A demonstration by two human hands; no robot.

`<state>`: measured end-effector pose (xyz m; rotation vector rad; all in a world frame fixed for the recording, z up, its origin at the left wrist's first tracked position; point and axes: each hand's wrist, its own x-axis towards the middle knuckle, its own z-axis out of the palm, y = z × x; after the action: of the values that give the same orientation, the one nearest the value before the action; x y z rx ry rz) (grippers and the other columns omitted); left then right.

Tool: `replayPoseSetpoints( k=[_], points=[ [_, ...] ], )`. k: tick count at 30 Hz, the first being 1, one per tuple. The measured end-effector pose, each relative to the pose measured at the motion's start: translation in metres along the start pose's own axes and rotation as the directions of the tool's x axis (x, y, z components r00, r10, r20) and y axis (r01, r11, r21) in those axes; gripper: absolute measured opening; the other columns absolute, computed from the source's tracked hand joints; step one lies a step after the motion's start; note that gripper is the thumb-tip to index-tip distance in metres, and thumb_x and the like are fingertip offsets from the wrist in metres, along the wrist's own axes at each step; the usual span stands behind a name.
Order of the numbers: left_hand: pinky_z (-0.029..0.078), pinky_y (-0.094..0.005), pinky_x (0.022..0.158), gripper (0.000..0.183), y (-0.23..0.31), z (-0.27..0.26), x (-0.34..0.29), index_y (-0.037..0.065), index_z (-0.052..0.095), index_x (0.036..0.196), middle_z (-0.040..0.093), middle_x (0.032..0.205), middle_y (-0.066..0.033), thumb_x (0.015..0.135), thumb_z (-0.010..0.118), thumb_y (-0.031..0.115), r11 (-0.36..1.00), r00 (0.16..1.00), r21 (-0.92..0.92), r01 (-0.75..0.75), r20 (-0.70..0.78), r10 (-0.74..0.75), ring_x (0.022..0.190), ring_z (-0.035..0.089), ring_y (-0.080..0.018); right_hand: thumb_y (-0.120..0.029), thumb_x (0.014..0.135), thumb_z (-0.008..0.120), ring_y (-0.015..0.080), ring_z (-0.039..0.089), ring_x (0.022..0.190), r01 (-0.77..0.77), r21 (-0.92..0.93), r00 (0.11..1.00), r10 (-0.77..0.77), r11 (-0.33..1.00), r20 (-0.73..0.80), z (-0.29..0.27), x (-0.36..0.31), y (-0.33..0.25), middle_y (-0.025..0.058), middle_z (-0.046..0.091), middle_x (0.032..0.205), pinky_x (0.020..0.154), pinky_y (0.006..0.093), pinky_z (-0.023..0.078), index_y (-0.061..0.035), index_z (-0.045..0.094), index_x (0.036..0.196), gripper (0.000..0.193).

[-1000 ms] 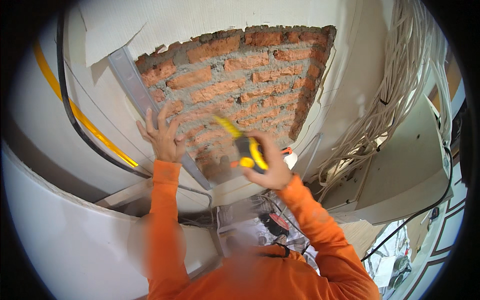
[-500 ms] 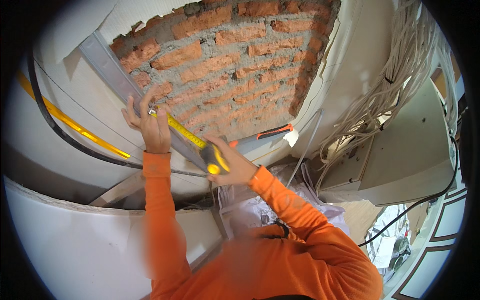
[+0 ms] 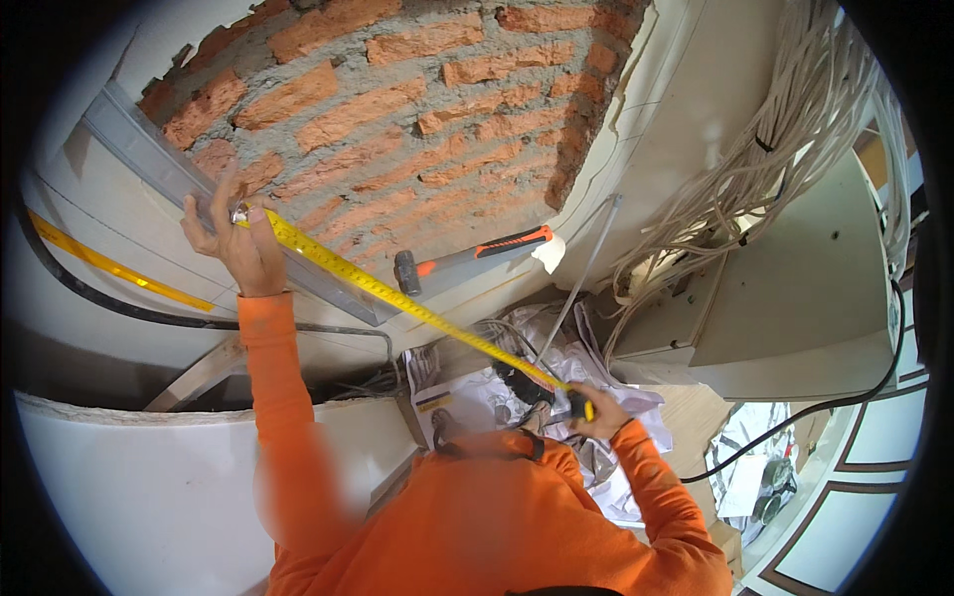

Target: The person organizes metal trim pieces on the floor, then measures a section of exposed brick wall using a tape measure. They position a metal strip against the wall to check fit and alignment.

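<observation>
A yellow tape measure stretches diagonally between my hands, its blade (image 3: 397, 300) drawn out long. My left hand (image 3: 248, 260) pinches the blade's hooked end with the thumb, other fingers reaching up beside a grey metal channel (image 3: 149, 159). At lower right, my right hand (image 3: 601, 412) grips the tape's black and yellow case (image 3: 582, 405), mostly covered by the fingers. The blade passes over the channel's lower end. Beyond the blade lies a hammer (image 3: 452, 268) with a dark head and an orange and black handle, apart from both hands.
Exposed brickwork (image 3: 397, 129) fills a ragged wall opening ahead. Bundled pale cables (image 3: 735, 189) hang at right beside a panel (image 3: 795, 288). A black cable (image 3: 119, 298) and yellow strip (image 3: 119, 268) run at left. Crumpled sheeting (image 3: 636, 437) lies below; a thin rod (image 3: 581, 273) leans above it.
My right hand has moved down and right with the case, pulling out much more blade. My left hand stays at the tape's end by the channel. The hammer's head is now uncovered.
</observation>
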<state>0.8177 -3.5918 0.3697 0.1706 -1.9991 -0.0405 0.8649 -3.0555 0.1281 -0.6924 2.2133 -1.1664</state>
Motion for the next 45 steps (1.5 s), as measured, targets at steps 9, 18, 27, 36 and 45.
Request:
replayPoseSetpoints(
  k=[9,18,27,36,45],
  points=[
    [0.002,-0.0495,0.115,0.034,0.0,-0.007,0.004,0.01,0.075,0.073,0.056,0.138,-0.0043,0.093,0.054,0.027,0.973,0.973,-0.005,-0.233,-0.002,0.232,0.141,0.007,-0.0368,-0.022,0.066,0.076,0.0326,0.057,0.119,-0.068,-0.209,0.989,0.04,0.975,-0.139,-0.207,0.026,-0.049,0.0207,0.06,0.127,0.101,0.0372,0.042,-0.0014,0.055,0.13,0.07],
    [0.004,-0.0567,0.114,0.033,0.006,-0.026,0.013,0.012,0.061,0.098,0.036,0.153,-0.0061,0.069,0.066,0.024,0.971,0.953,0.1,-0.217,0.239,0.188,0.142,0.004,-0.0446,-0.028,0.072,0.075,0.0277,0.054,0.115,-0.104,-0.29,0.994,0.095,0.951,-0.046,-0.306,0.092,-0.043,0.0179,0.059,0.123,0.099,0.0352,0.041,-0.004,0.052,0.134,0.071],
    [0.005,-0.0587,0.114,0.046,0.02,-0.029,0.01,0.017,0.064,0.114,0.026,0.157,-0.0027,0.068,0.067,0.021,0.934,0.942,0.254,-0.252,0.287,0.176,0.141,0.0,-0.0478,-0.034,0.068,0.072,0.0284,0.063,0.095,-0.119,-0.556,0.95,0.256,0.822,0.176,-0.319,0.162,-0.029,0.0172,0.065,0.105,0.084,0.0363,0.047,-0.0091,0.055,0.133,0.072],
    [-0.004,-0.0541,0.116,0.043,0.027,-0.024,0.017,0.021,0.064,0.116,0.026,0.157,-0.0111,0.073,0.065,0.024,0.91,0.929,0.311,-0.273,0.331,0.165,0.143,0.0,-0.0419,-0.037,0.067,0.072,0.0254,0.061,0.083,-0.032,-0.576,0.92,0.249,0.817,0.303,-0.342,0.239,0.03,0.0121,0.063,0.092,0.075,0.0356,0.048,-0.0076,0.056,0.129,0.071],
    [-0.006,-0.0549,0.116,0.043,0.024,-0.03,0.014,0.02,0.064,0.116,0.026,0.155,-0.0189,0.073,0.064,0.025,0.884,0.907,0.37,-0.285,0.402,0.124,0.145,0.008,-0.0373,-0.04,0.071,0.071,0.0287,0.059,0.098,0.115,-0.757,0.844,0.339,0.643,0.416,-0.326,0.278,-0.006,0.0121,0.065,0.107,0.088,0.0392,0.046,-0.0107,0.059,0.126,0.063]
  ],
)
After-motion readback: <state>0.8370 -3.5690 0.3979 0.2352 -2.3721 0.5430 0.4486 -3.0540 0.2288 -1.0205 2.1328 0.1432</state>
